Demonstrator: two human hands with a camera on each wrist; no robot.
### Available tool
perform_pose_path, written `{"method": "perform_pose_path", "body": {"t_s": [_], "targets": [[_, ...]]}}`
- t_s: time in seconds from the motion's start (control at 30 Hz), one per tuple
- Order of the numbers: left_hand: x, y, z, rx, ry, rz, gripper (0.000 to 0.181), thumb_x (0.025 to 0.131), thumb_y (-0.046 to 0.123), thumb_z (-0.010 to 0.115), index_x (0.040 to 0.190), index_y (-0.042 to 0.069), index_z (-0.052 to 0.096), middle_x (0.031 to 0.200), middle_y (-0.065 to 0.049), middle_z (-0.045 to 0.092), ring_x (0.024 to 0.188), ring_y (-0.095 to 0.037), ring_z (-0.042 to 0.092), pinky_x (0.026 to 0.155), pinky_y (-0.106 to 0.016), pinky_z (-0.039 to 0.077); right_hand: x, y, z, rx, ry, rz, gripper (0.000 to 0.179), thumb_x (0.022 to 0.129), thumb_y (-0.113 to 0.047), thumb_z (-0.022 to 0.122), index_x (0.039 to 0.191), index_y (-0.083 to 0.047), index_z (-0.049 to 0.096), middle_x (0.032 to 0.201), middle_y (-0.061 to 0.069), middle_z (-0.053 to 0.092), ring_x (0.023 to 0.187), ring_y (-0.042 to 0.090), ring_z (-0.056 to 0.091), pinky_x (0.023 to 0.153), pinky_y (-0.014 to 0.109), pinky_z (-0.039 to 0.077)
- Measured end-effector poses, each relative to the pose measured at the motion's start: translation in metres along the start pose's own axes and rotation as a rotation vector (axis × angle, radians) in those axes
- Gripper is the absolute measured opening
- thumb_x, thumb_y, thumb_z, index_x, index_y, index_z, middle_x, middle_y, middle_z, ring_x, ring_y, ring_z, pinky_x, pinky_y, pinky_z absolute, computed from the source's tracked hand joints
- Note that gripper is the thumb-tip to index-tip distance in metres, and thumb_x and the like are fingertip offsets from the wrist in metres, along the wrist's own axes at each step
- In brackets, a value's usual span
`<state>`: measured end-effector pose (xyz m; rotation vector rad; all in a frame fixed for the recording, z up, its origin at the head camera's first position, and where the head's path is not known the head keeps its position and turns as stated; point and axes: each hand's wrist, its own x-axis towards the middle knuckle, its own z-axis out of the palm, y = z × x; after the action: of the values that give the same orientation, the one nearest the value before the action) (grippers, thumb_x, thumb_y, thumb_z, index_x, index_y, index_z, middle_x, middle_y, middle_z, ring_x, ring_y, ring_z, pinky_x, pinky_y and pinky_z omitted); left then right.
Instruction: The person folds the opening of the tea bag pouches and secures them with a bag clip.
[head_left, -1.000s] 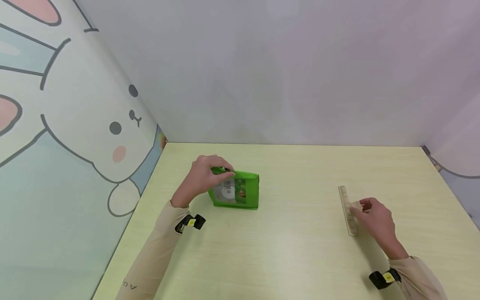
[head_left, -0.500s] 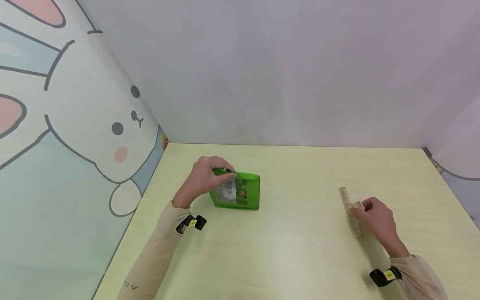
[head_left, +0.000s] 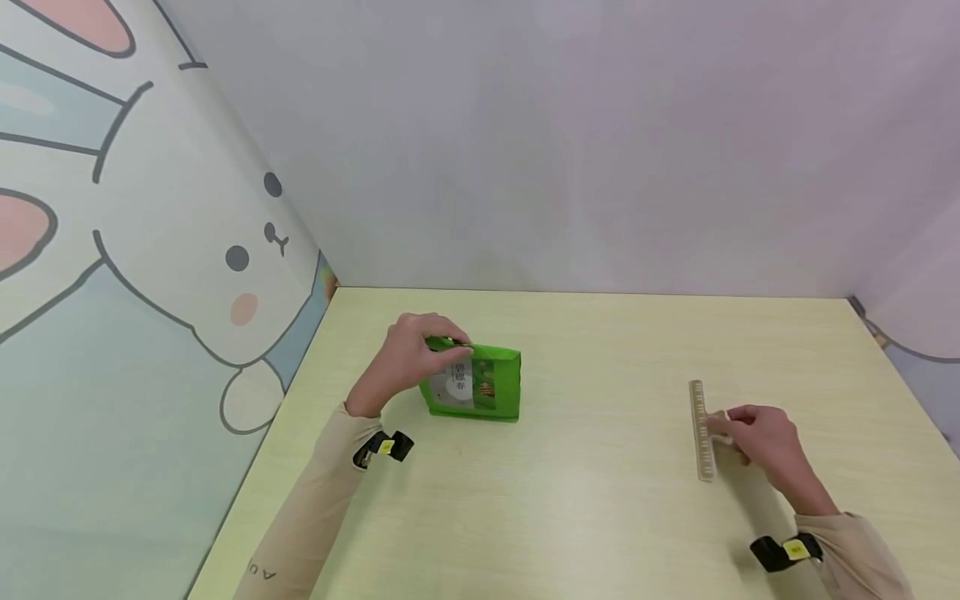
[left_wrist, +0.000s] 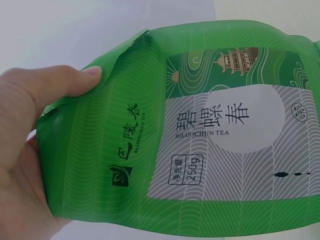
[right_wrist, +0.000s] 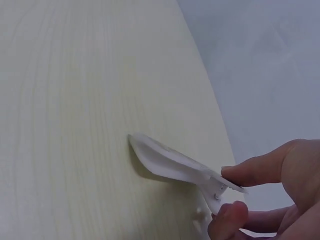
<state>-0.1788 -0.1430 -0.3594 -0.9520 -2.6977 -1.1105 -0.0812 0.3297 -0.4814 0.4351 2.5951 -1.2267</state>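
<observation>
A green pouch of tea (head_left: 495, 390) stands on the table left of centre, its printed front toward me. My left hand (head_left: 408, 354) pinches the pouch's upper left corner. In the left wrist view, the thumb presses the front of the green tea pouch (left_wrist: 135, 90) near its folded end, with the fingers behind. Well to the right, my right hand (head_left: 768, 446) pinches a pale, long-jawed bag clip (head_left: 701, 433) by its short handle. The right wrist view shows the white bag clip (right_wrist: 165, 162) low over the wood, its handle between thumb and finger.
The light wooden table (head_left: 600, 500) ends at a plain pale wall (head_left: 570, 167) behind. On the left rises a wall panel with a cartoon rabbit (head_left: 195, 275). Another pale panel (head_left: 922, 275) borders the right side.
My right hand has shifted slightly to the right with the bag clip, which has turned to lie nearly straight front to back. The left hand and the tea pouch have stayed in place.
</observation>
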Motion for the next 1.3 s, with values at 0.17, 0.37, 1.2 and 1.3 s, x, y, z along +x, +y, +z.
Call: {"method": "perform_pose_path", "body": {"t_s": [0.17, 0.37, 1.2, 1.3], "targets": [[0.0, 0.001, 0.0, -0.002, -0.002, 0.0, 0.005, 0.084, 0.022, 0.074, 0.088, 0.019, 0.076, 0.089, 0.01, 0.069, 0.083, -0.006, 0.062, 0.073, -0.032, 0.051, 0.001, 0.002, -0.002, 0.053, -0.046, -0.009, 0.055, 0.09, -0.037, 0.064, 0.111, 0.013, 0.053, 0.069, 0.008, 0.056, 0.058, 0.016, 0.053, 0.055, 0.032, 0.052], [0.0, 0.002, -0.001, 0.013, -0.007, -0.011, 0.006, 0.085, 0.025, 0.073, 0.088, 0.021, 0.075, 0.09, 0.011, 0.069, 0.084, -0.006, 0.062, 0.073, -0.033, 0.051, 0.0, 0.0, -0.005, 0.086, -0.088, -0.037, 0.056, 0.09, -0.037, 0.065, 0.111, 0.014, 0.054, 0.075, 0.007, 0.057, 0.062, 0.017, 0.056, 0.058, 0.033, 0.053], [0.006, 0.001, -0.004, -0.006, -0.057, -0.095, 0.01, 0.086, 0.026, 0.071, 0.091, 0.02, 0.076, 0.093, 0.008, 0.07, 0.084, -0.008, 0.064, 0.075, -0.034, 0.051, -0.016, -0.032, -0.007, -0.009, -0.079, -0.231, 0.044, 0.094, -0.032, 0.06, 0.113, 0.007, 0.057, 0.085, 0.008, 0.06, 0.071, 0.018, 0.055, 0.056, 0.031, 0.048], [0.006, 0.002, -0.004, -0.006, -0.055, -0.093, 0.01, 0.086, 0.026, 0.071, 0.092, 0.02, 0.076, 0.093, 0.007, 0.07, 0.085, -0.007, 0.064, 0.075, -0.034, 0.051, -0.017, -0.034, -0.007, -0.012, -0.069, -0.257, 0.043, 0.094, -0.031, 0.06, 0.114, 0.007, 0.057, 0.085, 0.008, 0.061, 0.071, 0.018, 0.056, 0.056, 0.031, 0.049]]}}
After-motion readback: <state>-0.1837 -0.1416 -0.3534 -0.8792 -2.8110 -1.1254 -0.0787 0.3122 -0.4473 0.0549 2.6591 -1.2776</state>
